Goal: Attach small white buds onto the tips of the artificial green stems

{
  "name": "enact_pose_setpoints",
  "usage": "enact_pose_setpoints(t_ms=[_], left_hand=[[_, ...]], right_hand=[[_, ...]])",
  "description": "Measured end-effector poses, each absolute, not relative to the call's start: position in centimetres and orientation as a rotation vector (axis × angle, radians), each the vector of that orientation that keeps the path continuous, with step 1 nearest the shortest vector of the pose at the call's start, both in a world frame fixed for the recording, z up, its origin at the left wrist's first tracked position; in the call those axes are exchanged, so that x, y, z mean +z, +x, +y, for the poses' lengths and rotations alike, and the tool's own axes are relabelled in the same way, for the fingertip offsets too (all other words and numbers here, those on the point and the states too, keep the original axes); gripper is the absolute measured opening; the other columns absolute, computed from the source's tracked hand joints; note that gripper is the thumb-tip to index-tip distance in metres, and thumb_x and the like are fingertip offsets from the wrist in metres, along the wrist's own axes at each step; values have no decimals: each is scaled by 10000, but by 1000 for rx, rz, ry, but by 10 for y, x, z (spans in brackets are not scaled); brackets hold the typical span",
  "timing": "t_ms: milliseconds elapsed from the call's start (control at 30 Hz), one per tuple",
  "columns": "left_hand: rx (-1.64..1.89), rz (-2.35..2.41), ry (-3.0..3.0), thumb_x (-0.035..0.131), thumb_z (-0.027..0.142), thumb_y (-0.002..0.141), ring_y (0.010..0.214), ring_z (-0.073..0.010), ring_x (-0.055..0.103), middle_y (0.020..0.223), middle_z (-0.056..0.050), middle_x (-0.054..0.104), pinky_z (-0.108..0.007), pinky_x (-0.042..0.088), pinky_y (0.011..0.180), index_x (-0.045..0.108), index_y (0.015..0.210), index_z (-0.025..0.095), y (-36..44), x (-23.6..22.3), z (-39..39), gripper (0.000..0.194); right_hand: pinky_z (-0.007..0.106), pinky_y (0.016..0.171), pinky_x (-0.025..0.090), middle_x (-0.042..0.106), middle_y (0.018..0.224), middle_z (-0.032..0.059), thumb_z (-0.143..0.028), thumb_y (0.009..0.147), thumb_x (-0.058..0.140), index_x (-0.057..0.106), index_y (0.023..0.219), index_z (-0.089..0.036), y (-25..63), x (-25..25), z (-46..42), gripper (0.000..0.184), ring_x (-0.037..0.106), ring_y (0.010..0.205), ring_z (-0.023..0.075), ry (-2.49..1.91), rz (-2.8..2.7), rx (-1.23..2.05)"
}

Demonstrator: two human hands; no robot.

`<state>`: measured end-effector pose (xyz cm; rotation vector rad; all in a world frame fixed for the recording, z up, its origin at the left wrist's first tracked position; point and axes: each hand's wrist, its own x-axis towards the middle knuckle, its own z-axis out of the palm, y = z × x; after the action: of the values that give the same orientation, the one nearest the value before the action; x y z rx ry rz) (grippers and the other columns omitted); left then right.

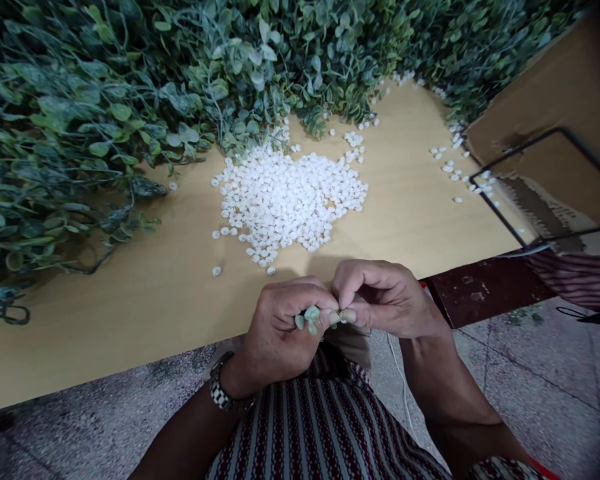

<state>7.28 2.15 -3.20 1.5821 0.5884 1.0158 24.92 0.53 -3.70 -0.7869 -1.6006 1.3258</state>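
Observation:
My left hand point(287, 327), with a metal-banded watch point(223, 383) on its wrist, is closed in a pinch on a small sprig of green leaves point(309, 319). The leaves poke out between thumb and fingers. My right hand point(387, 300) meets it fingertip to fingertip in front of the table edge, also pinching. Between the fingertips is something tiny, with a bit of white under it; the fingers hide most of it. Beyond both hands a heap of small white beads point(285, 200) lies on the table point(180, 300).
A thick bank of artificial greenery point(180, 80) covers the back and left of the table. At the right stand a torn cardboard box point(570, 113) and a black wire frame point(523, 150). Loose beads point(450, 167) lie near the box. Another person's striped clothing point(575, 280) shows at the right.

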Motion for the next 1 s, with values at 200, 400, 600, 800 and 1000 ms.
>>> enact_pose_setpoints(t_ms=[200,400,600,800,1000], left_hand=[[1002,656,1510,632,170,792,547,-110,528,579,-17,597,-231,445,526,640,645,142,73,-29,22,150],[1040,640,1534,611,124,784,549,-110,530,609,-18,594,-229,440,516,641,681,144,72,-32,21,109],[1055,661,1600,593,121,785,534,-110,510,583,-21,581,-236,424,505,622,654,141,73,-33,19,136],[1064,654,1611,581,104,785,520,-105,486,569,-13,552,-234,400,489,612,662,141,73,-37,18,133],[1017,698,1651,561,130,797,552,-113,470,597,-7,522,-243,386,508,576,676,152,75,-33,19,124]], right_hand=[[227,581,432,561,715,-7,-203,811,646,634,845,-167,248,-44,2,51,518,638,90,-780,-1503,1280],[226,573,425,568,718,-6,-210,810,644,624,851,-171,247,-44,-2,60,512,626,90,-838,-1489,1273],[203,535,411,566,694,-17,-163,789,654,609,799,-164,246,-43,-2,46,498,584,74,-864,-1485,1271],[208,541,420,567,677,-20,-117,771,656,609,774,-161,247,-43,1,64,514,585,77,-848,-1524,1256],[232,552,436,562,687,-13,-122,804,606,593,820,-177,244,-44,-4,59,524,600,96,-936,-1626,1019]])
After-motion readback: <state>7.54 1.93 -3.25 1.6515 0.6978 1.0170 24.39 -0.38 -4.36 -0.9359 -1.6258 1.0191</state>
